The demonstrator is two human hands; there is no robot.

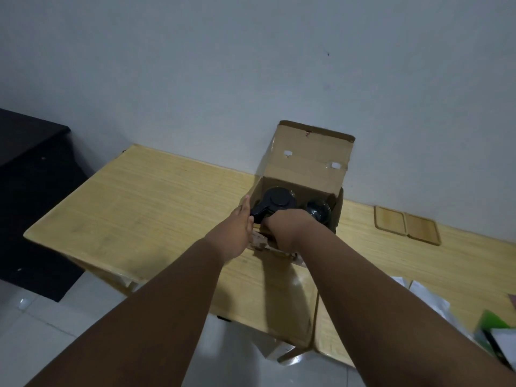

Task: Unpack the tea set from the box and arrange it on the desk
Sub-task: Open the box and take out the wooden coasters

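An open cardboard box (pixel 305 163) stands on the wooden desk (pixel 145 208) against the wall, its lid flap raised. Inside it sits a teapot with a black lid and black handle (pixel 275 203), and beside that a dark glass cup (pixel 319 212). My left hand (pixel 242 227) lies flat against the box's left outer side, fingers straight. My right hand (pixel 284 229) reaches into the box's near side, fingers curled around the teapot's handle; its fingertips are hidden.
Two shallow wooden trays (pixel 406 227) lie side by side on the desk to the right of the box. Papers and a green-edged item (pixel 491 328) crowd the desk's near right corner. A dark cabinet (pixel 30 191) stands left of the desk.
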